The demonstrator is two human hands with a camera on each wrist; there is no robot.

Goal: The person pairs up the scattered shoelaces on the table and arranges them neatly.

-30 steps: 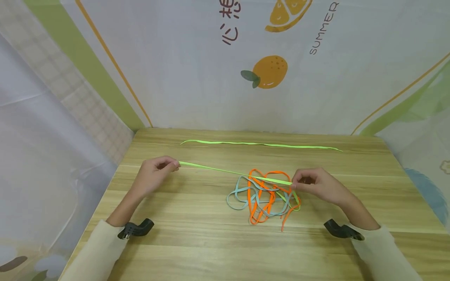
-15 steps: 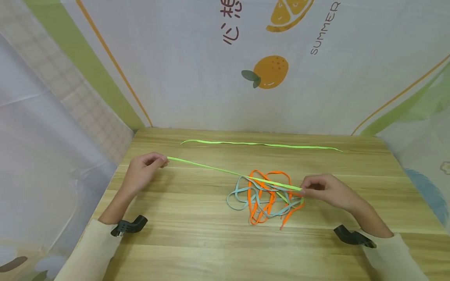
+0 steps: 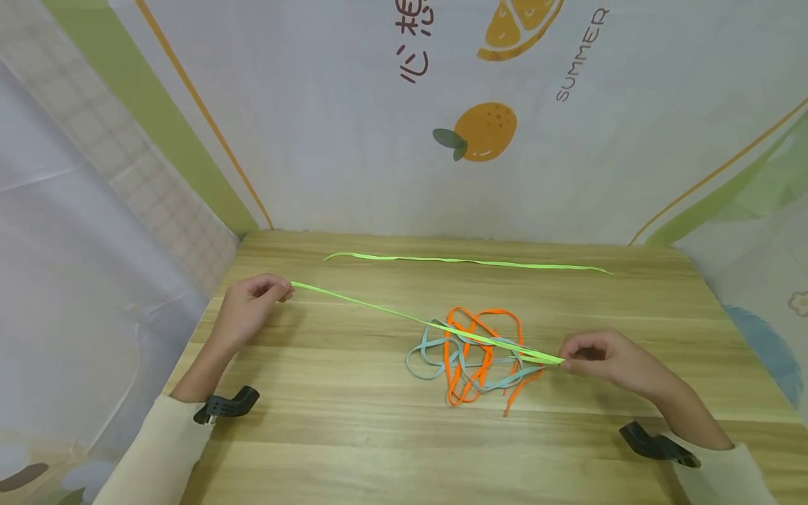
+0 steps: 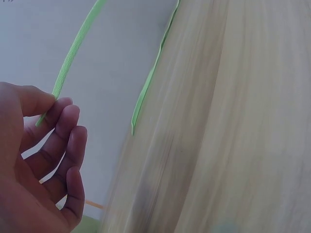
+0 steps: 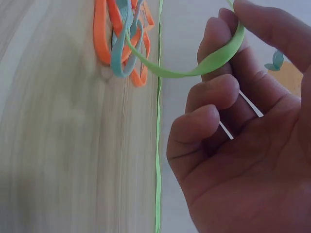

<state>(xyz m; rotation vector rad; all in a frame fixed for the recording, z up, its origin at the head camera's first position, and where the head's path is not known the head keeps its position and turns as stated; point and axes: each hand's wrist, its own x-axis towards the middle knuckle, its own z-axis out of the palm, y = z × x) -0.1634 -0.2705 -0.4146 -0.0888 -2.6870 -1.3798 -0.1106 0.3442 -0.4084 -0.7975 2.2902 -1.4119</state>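
Observation:
A neon green shoelace [image 3: 360,302] stretches between the two hands, slanting down to the right. My left hand [image 3: 245,308] pinches it close to one end between thumb and forefinger; the short tip pokes out below the thumb in the left wrist view. With thumb and fingertips my right hand [image 3: 615,358] pinches it farther along, and in the right wrist view the rest of the lace [image 5: 214,60] loops back toward the pile. Under the stretched part lie an orange shoelace [image 3: 449,358] and a pale blue shoelace [image 3: 413,362], loosely tangled together on the table.
A second neon green shoelace [image 3: 435,259] lies nearly straight across the back of the wooden table [image 3: 353,435]. Behind the table hangs a white printed cloth [image 3: 353,140]. A black wrist mount [image 3: 227,405] sits on each sleeve.
My left hand has moved left and slightly away, my right hand right and nearer. The green shoelace spans a longer stretch, and its looped part has lifted and drawn out toward the right hand.

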